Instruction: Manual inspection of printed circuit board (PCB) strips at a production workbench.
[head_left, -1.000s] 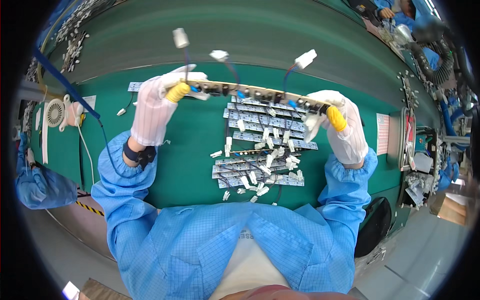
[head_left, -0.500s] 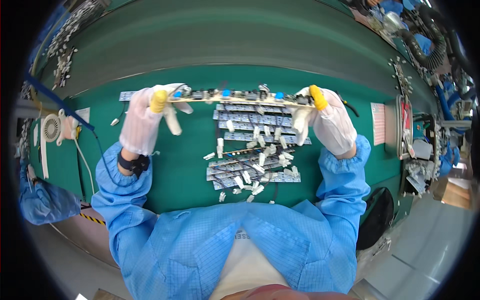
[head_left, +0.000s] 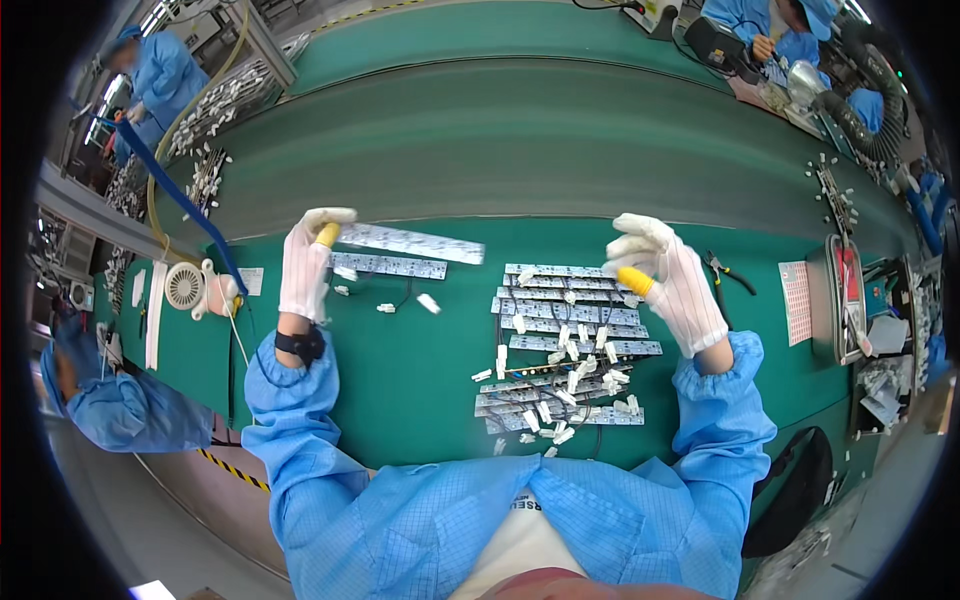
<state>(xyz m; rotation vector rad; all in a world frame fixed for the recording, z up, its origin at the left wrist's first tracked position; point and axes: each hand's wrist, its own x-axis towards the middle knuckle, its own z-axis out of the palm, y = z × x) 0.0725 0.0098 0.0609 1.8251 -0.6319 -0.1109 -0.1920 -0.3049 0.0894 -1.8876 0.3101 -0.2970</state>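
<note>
left hand [head_left: 308,262] in white fabric glove with yellow finger cot, fingers closed on the end of a long pale circuit strip [head_left: 412,242] lying flat on the green work mat [head_left: 420,380]. second similar strip with white connectors [head_left: 388,265] just below it, touching the same glove. small loose white connector plugs [head_left: 428,303] near those strips, apart from the hand.

right hand [head_left: 668,280], gloved alike, raised above the mat with fingers loosely curled, holding nothing visible; yellow cot on one finger. positioned at the right edge of a stack of narrow grey circuit strips with black wires and white plugs [head_left: 570,350], which sits centre-right on the mat, well apart from the left-hand strips. contact between right hand and stack: cannot tell.

small white desk fan [head_left: 186,286] at far left. grey conveyor belt [head_left: 520,140] beyond the mat. black-handled pliers [head_left: 728,270] right of the right hand.
</note>
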